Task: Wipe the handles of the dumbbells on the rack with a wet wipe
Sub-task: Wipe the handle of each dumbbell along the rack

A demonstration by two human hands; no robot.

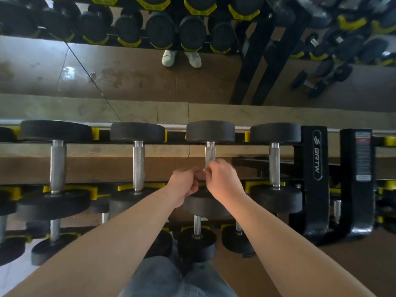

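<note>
Right hand (222,179) curled, pale wet wipe (205,169) pinched at third handle (210,154) on rack (315,155). Left hand (185,183) curled, contents unclear. Handles already wiped cannot be told.

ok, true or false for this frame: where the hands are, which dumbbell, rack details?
1. The left hand and right hand meet at one handle. True.
2. That handle belongs to the leftmost dumbbell. False: it's on the third full one from the left.
3. The rack post reads BRTW. True.
4. The cradles are red. False: yellow.
</note>
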